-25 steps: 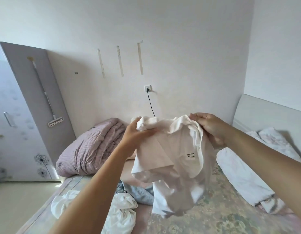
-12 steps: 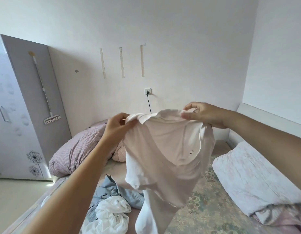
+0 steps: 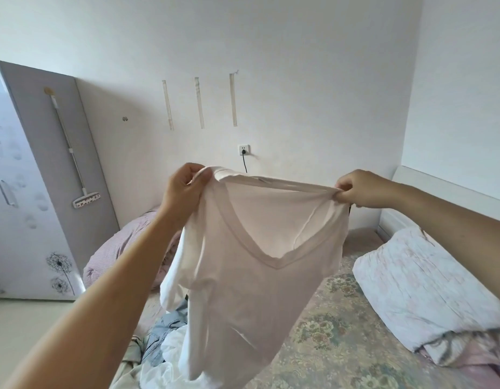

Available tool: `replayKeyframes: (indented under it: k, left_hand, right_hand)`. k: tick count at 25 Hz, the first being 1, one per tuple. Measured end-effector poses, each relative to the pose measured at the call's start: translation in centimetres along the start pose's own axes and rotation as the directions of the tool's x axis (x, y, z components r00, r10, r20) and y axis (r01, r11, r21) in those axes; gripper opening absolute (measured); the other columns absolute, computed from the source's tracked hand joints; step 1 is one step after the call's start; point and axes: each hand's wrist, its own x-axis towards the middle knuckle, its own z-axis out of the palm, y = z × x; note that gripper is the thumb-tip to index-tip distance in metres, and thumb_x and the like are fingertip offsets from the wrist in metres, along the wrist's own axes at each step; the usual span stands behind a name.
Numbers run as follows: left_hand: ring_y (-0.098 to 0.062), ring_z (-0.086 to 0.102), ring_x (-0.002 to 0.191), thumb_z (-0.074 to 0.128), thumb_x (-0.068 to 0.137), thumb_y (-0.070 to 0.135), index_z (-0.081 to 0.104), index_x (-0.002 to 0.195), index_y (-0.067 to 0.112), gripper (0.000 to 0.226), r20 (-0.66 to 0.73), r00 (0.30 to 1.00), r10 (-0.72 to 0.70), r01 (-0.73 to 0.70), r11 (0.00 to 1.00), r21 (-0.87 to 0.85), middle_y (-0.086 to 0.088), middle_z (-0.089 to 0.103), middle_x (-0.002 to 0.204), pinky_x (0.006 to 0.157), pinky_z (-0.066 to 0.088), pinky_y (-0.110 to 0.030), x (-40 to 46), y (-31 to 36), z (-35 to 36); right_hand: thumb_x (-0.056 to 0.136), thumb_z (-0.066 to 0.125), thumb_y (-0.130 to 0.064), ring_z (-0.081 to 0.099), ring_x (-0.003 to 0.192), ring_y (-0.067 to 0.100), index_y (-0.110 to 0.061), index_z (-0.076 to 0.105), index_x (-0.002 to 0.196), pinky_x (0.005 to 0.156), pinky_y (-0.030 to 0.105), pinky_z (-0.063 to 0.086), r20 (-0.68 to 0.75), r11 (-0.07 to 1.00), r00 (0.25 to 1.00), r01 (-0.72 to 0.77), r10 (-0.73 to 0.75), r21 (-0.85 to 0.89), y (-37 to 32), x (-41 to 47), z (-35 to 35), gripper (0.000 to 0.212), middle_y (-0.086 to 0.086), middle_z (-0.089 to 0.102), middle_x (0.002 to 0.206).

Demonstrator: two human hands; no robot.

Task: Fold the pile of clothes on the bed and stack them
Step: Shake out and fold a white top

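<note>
Head view shows both hands raised above the bed (image 3: 341,327), each clamped on a shoulder of a white V-neck shirt (image 3: 251,276). Left hand (image 3: 184,189) has its fingers curled over the shirt's left shoulder seam with the thumb pressed on the fabric; right hand (image 3: 361,189) pinches the other shoulder between thumb and fingers. Stretched between them, the neckline sags into a V, and the body of the shirt hangs down in front of the bed, hiding part of the pile of clothes (image 3: 164,349) below. That pile, with a pale blue denim piece and crumpled white fabric, lies on the bed under the shirt's lower left edge, beneath the left forearm. Right of the shirt a white folded quilt (image 3: 422,296) lies on the floral bed cover. Behind the shirt, on its left, a striped purple duvet (image 3: 117,248) is bunched against the wall. Farther left of the shirt stands a grey wardrobe (image 3: 33,178) with a mop (image 3: 75,164) hanging on its side. Above the shirt a wall socket (image 3: 243,149) holds a black cable.
</note>
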Motion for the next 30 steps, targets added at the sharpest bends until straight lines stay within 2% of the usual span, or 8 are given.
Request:
replayKeyframes:
  k: [2, 4, 10, 14, 20, 22, 25, 30]
  left_hand:
    - [-0.010, 0.045, 0.062, 0.066, 0.090, 0.022, 0.063, 0.072, 0.022, 0.017, 0.001, 0.998, -0.059, 0.059, 0.998, -0.019, 0.002, 0.054, 0.068, 0.060, 0.038, -0.028, -0.1, 0.2, 0.0]
    - [-0.009, 0.046, 0.060, 0.069, 0.087, 0.023, 0.065, 0.072, 0.019, 0.016, -0.006, 0.994, -0.112, 0.112, 0.994, 0.002, 0.001, 0.055, 0.067, 0.059, 0.040, -0.025, 0.1, 0.4, -0.4]
    - [-0.014, 0.045, 0.053, 0.060, 0.094, 0.018, 0.059, 0.080, 0.023, 0.015, 0.113, 0.975, -0.194, 0.199, 0.979, -0.036, 0.000, 0.057, 0.064, 0.053, 0.038, -0.027, 0.1, 0.0, -1.7]
    - [-0.011, 0.042, 0.056, 0.054, 0.097, 0.012, 0.057, 0.081, 0.022, 0.019, 0.206, 0.974, -0.094, 0.086, 0.995, 0.050, -0.004, 0.052, 0.070, 0.056, 0.034, -0.025, -0.1, 0.2, -1.7]
    - [-0.001, 0.061, 0.080, 0.076, 0.075, 0.006, 0.075, 0.076, 0.022, 0.016, 0.319, 0.943, -0.098, 0.035, 0.980, 0.198, 0.005, 0.069, 0.088, 0.079, 0.045, -0.014, 0.0, 1.2, -2.8]
    - [0.001, 0.060, 0.083, 0.081, 0.067, 0.002, 0.077, 0.073, 0.022, 0.021, 0.356, 0.928, -0.107, 0.012, 0.966, 0.260, 0.005, 0.066, 0.092, 0.081, 0.044, -0.010, 0.1, 1.4, -3.7]
    - [0.004, 0.057, 0.065, 0.082, 0.067, 0.002, 0.071, 0.065, 0.017, 0.018, 0.340, 0.936, -0.096, -0.053, 0.913, 0.404, -0.002, 0.066, 0.078, 0.068, 0.043, -0.012, -0.4, 1.8, -3.4]
    - [0.002, 0.055, 0.061, 0.080, 0.071, 0.005, 0.067, 0.065, 0.018, 0.019, 0.385, 0.921, -0.059, -0.104, 0.916, 0.388, 0.000, 0.066, 0.069, 0.065, 0.044, -0.011, -0.5, 4.3, 0.9]
  right_hand:
    - [0.093, 0.047, -0.017, 0.048, 0.074, 0.020, 0.002, 0.058, 0.081, 0.064, 0.028, 0.047, 0.074, 0.981, 0.993, -0.104, 0.093, 0.166, 0.6, 0.0, 0.6, 0.024, 0.009, 0.048, 0.077]
    - [0.093, 0.043, -0.017, 0.044, 0.076, 0.022, 0.009, 0.056, 0.093, 0.066, 0.031, 0.046, 0.028, 0.958, 0.993, -0.119, 0.115, 0.263, 0.8, 0.1, 0.9, 0.029, 0.008, 0.045, 0.081]
    - [0.095, 0.048, -0.018, 0.051, 0.071, 0.013, -0.019, 0.059, 0.090, 0.067, 0.028, 0.045, -0.115, 0.768, 0.984, -0.034, 0.139, 0.640, 0.2, -0.2, 0.9, 0.013, -0.001, 0.054, 0.081]
    - [0.094, 0.051, -0.021, 0.051, 0.074, 0.016, -0.018, 0.060, 0.088, 0.071, 0.033, 0.042, -0.265, 0.891, 0.961, 0.048, 0.083, 0.452, 0.5, 0.4, 0.6, 0.011, 0.000, 0.057, 0.085]
    - [0.092, 0.056, -0.016, 0.060, 0.072, 0.023, -0.010, 0.067, 0.081, 0.069, 0.031, 0.046, -0.356, 0.999, 0.934, 0.041, -0.038, 0.001, 1.3, 0.5, -1.4, 0.016, 0.005, 0.066, 0.076]
    - [0.091, 0.054, -0.008, 0.062, 0.063, 0.021, -0.005, 0.064, 0.083, 0.064, 0.028, 0.051, -0.384, 0.991, 0.923, 0.046, 0.006, 0.127, 1.7, 0.4, -2.8, 0.013, 0.008, 0.067, 0.072]
    - [0.092, 0.056, -0.004, 0.060, 0.060, 0.021, -0.001, 0.064, 0.084, 0.051, 0.017, 0.052, -0.316, 0.934, 0.948, 0.091, 0.025, 0.346, 1.7, -0.4, -3.5, 0.011, 0.013, 0.066, 0.071]
    - [0.092, 0.060, -0.008, 0.063, 0.057, 0.016, -0.005, 0.065, 0.085, 0.052, 0.017, 0.051, -0.073, 0.911, 0.991, 0.130, -0.110, 0.392, -0.4, -1.0, 3.8, 0.008, 0.013, 0.069, 0.072]
